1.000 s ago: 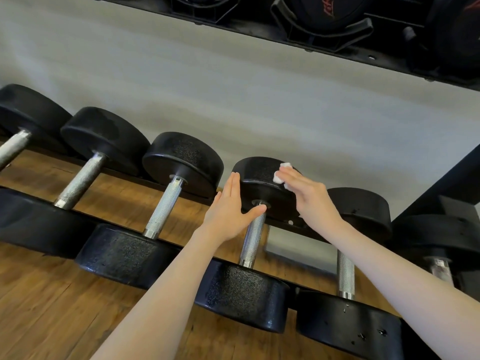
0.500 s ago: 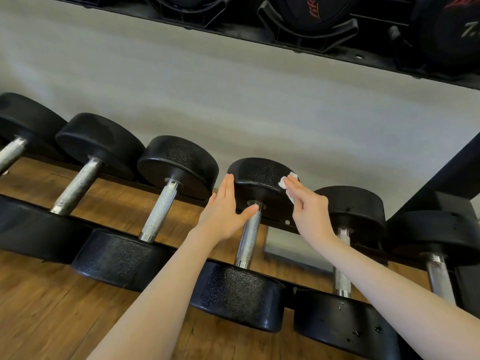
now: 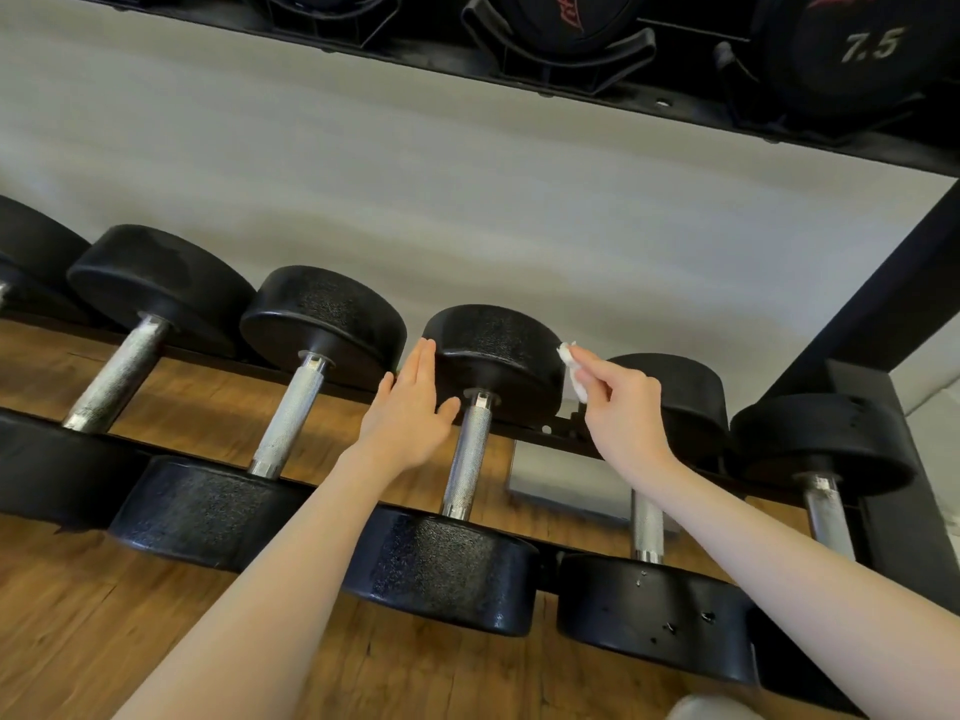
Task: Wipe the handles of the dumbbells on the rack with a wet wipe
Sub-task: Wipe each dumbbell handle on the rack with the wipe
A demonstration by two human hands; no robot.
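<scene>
The left hand, fingers straight, steadies the black rubber dumbbell head while the right hand pinches the small white wet wipe at its edge — next, likely, down onto the knurled steel handle.

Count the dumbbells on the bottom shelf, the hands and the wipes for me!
Dumbbells: 6, the leftmost cut off by the picture's edge
Hands: 2, left hand and right hand
Wet wipe: 1
Total: 9
</scene>
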